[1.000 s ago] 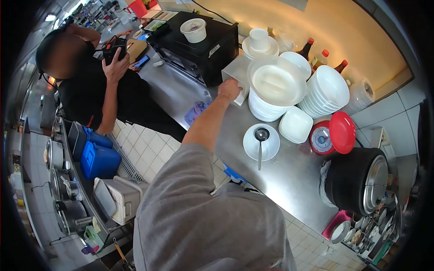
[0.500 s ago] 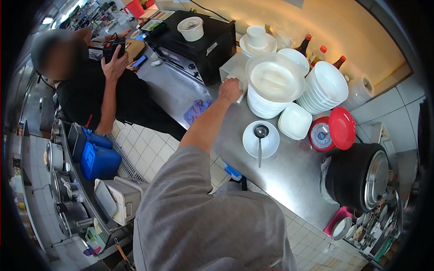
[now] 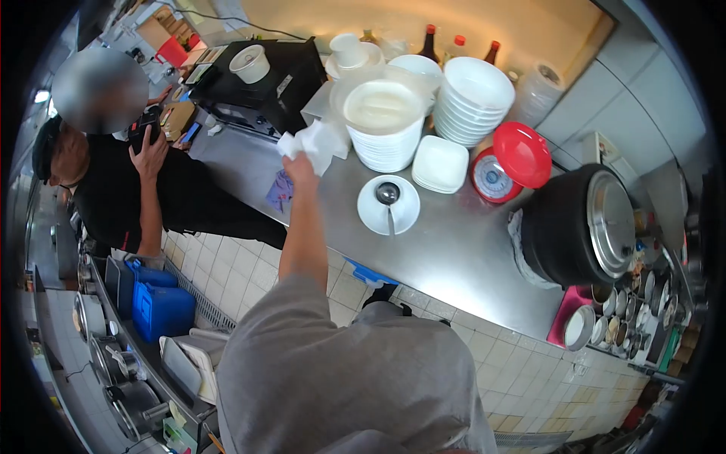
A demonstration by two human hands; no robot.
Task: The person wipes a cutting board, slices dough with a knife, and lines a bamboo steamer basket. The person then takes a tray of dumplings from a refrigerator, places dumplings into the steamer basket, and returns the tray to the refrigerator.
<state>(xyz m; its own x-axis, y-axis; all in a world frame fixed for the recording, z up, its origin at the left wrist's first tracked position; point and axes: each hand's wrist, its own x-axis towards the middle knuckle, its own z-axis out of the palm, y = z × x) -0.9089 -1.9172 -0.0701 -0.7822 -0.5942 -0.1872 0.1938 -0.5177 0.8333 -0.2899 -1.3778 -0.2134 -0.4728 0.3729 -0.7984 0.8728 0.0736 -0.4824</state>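
My left hand (image 3: pixel 301 168) is closed on a crumpled white paper napkin (image 3: pixel 314 144), held above the steel counter (image 3: pixel 446 234). Just behind the napkin stands a box-like metal dispenser (image 3: pixel 318 102), partly covered by it. A purple cloth (image 3: pixel 279 191) lies on the counter close to my wrist. To the right sits a white plate (image 3: pixel 370 216) with a black-bowled ladle (image 3: pixel 388 194) resting on it. Behind that plate rises a tall stack of white dishes (image 3: pixel 386 147) topped by a translucent tub. My right hand is out of view.
A person in black (image 3: pixel 113 189) stands at left, holding a dark device. Farther along the counter are a black oven (image 3: pixel 261 83), white bowls (image 3: pixel 473 98), square dishes (image 3: pixel 440 163), a red scale (image 3: pixel 495 178) and a large black cooker (image 3: pixel 575 223). Bottles line the wall.
My left hand has moved away from the metal dispenser toward me, and a white napkin now shows in its fingers. The camera view has shifted, so the counter items appear farther left.
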